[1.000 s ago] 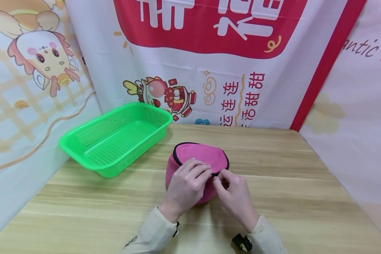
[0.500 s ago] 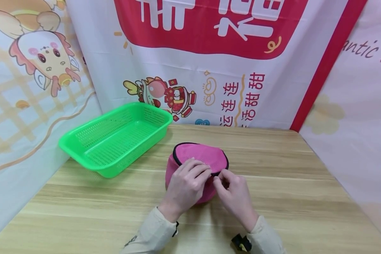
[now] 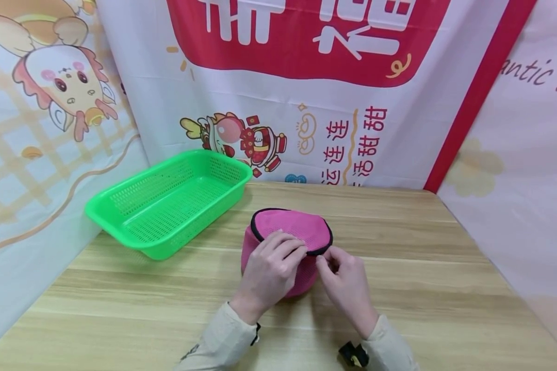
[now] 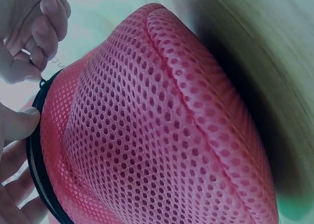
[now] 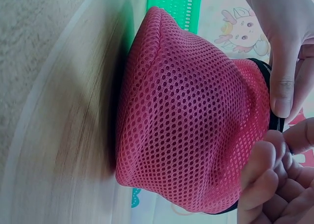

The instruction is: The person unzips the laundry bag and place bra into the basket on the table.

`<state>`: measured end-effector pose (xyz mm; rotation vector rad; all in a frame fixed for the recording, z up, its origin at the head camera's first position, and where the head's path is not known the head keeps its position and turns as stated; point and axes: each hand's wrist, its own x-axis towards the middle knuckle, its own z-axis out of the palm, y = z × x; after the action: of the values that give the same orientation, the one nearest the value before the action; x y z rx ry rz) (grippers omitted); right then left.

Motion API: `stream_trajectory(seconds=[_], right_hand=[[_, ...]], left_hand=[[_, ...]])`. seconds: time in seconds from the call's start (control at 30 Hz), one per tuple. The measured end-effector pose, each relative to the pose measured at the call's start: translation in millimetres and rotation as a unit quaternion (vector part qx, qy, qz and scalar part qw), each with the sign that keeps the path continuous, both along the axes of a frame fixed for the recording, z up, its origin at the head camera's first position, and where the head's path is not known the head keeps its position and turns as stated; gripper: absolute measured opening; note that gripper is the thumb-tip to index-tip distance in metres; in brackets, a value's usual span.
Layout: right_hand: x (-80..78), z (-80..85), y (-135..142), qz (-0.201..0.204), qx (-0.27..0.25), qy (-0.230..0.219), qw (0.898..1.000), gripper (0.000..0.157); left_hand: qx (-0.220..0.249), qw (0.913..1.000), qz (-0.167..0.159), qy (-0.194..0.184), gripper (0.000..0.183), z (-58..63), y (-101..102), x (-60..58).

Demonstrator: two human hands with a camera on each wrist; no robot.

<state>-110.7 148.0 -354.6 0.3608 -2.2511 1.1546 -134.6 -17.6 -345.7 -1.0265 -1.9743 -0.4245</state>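
A round pink mesh bag (image 3: 301, 229) with a black zipper (image 4: 37, 150) round its top stands on the wooden table. My left hand (image 3: 271, 273) grips the front of its rim, thumb outside and fingers over the lid. Just to the right, my right hand (image 3: 345, 281) pinches the small zipper pull at the rim, its other fingers curled. In the left wrist view the slider (image 4: 42, 82) shows at the right hand's fingertips. The mesh side (image 5: 186, 116) bulges in the right wrist view, and what is inside cannot be made out.
A green perforated plastic basket (image 3: 167, 206) stands at the back left of the table (image 3: 422, 283), with nothing seen in it. Printed cloth hangings (image 3: 306, 93) rise behind the table and along both sides.
My right hand has moved slightly to the right along the rim with the zipper pull. The bag's top has shifted a little left, and my left hand keeps nearly the same grip.
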Motion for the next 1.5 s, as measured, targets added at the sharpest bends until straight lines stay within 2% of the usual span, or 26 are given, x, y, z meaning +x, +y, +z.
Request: stream_trajectory(seconds=[0.23, 0.33, 0.57, 0.8, 0.9, 1.23, 1.5], right_hand=[[1.8, -2.8, -1.1, 0.022, -0.027, -0.063, 0.997, 0.016], [2.5, -3.0, -1.3, 0.034, -0.037, -0.075, 0.996, 0.014], [2.9, -2.5, -1.1, 0.077, -0.003, -0.014, 0.997, 0.013], [3.2, -2.6, -2.2, 0.101, 0.009, 0.021, 0.995, 0.011], [3.3, -2.4, -3.2, 0.097, 0.013, 0.035, 0.995, 0.011], [3.8, -2.1, -2.5, 0.068, 0.022, 0.034, 0.997, 0.019], [3.0, -3.0, -0.3, 0.052, 0.025, 0.071, 0.996, 0.023]], left_hand=[[-0.005, 0.9999, -0.008, -0.01, 0.019, -1.1, 0.6, 0.5], [-0.005, 0.9998, -0.01, -0.019, 0.019, -1.6, 1.0, 0.9], [-0.01, 0.9995, -0.027, -0.012, 0.023, -2.3, 2.3, 0.6], [-0.006, 0.9998, -0.015, -0.011, 0.022, -2.1, 2.3, 1.7], [-0.006, 0.9999, -0.009, -0.009, 0.021, -1.9, 2.0, 2.1], [0.008, 0.9999, 0.005, -0.006, 0.02, -0.9, 1.8, 3.3], [0.018, 0.9998, 0.001, 0.01, 0.014, -0.1, 2.8, 3.9]])
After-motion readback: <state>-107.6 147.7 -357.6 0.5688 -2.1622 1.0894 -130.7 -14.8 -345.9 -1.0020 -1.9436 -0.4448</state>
